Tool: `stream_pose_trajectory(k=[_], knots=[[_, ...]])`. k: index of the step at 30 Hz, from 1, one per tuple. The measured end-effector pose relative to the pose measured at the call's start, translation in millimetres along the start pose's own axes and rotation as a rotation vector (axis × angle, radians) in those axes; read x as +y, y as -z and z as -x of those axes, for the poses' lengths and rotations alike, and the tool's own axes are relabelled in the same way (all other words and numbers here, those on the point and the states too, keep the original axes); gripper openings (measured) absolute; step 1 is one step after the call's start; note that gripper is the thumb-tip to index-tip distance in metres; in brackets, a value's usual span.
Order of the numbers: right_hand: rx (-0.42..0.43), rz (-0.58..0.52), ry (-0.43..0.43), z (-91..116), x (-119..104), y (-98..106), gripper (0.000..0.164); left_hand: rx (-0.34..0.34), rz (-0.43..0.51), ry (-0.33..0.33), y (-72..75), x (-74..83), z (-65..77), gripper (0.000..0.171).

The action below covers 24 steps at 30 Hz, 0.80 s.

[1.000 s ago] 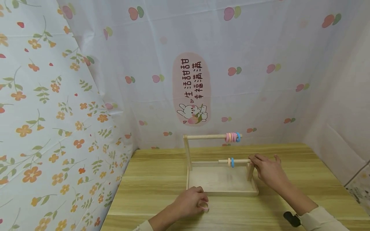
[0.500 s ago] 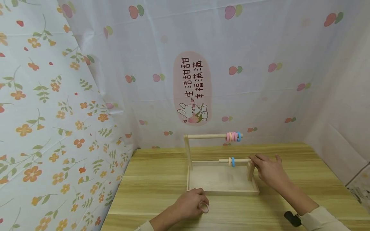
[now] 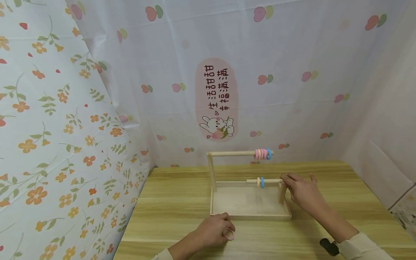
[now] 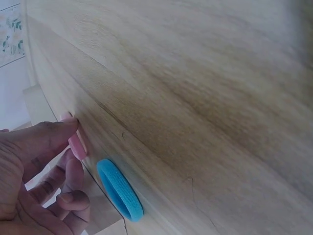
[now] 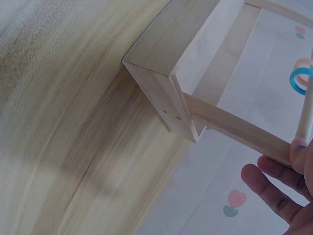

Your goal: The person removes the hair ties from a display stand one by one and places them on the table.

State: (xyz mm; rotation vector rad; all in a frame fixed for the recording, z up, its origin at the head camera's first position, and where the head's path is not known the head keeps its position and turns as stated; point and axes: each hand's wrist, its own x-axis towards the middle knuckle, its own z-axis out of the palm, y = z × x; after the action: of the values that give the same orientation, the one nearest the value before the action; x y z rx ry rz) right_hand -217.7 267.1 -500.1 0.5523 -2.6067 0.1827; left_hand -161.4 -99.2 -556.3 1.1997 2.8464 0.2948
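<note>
My left hand (image 3: 212, 230) pinches a pink hair tie (image 3: 229, 234) between thumb and fingers, low over the table before the tray's front edge. Close by its fingers lies a blue hair tie (image 4: 120, 190) in the left wrist view; in the head view the hand hides it. My right hand (image 3: 302, 189) grips the wooden rack (image 3: 282, 193) where its short post meets the lower rod (image 3: 271, 181). A cream hair tie (image 3: 258, 182) and a blue hair tie (image 3: 262, 182) hang on that rod. Several pink, cream and blue hair ties (image 3: 262, 154) hang near the upper rod's free right end.
The rack's shallow tray base (image 3: 250, 217) stands on the wood-grain table (image 3: 169, 206). A tall post (image 3: 211, 171) at its left bears the upper rod (image 3: 232, 154). Patterned cloth (image 3: 286, 108) hangs behind. Something black (image 3: 329, 247) sits by the right sleeve.
My left hand has shifted slightly toward the near side, and the pink hair tie has turned so its loop faces the head camera more. The right hand keeps its place on the rack.
</note>
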Motion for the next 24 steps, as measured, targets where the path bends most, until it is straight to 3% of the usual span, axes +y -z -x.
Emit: stream_pose_trajectory(k=[9,17,24], knots=[[-0.014,0.004,-0.005,0.2,1.9,-1.8,0.028,-0.022,0.004,0.01,2.3,1.0,1.1,0.025],[-0.003,0.004,-0.007,1.5,2.0,-2.9,0.027,-0.039,0.065,0.054,6.8,2.2,-0.2,0.029],[0.003,-0.004,-0.007,1.6,1.2,-1.5,0.027,0.024,0.094,0.047,8.5,1.0,-4.0,0.027]])
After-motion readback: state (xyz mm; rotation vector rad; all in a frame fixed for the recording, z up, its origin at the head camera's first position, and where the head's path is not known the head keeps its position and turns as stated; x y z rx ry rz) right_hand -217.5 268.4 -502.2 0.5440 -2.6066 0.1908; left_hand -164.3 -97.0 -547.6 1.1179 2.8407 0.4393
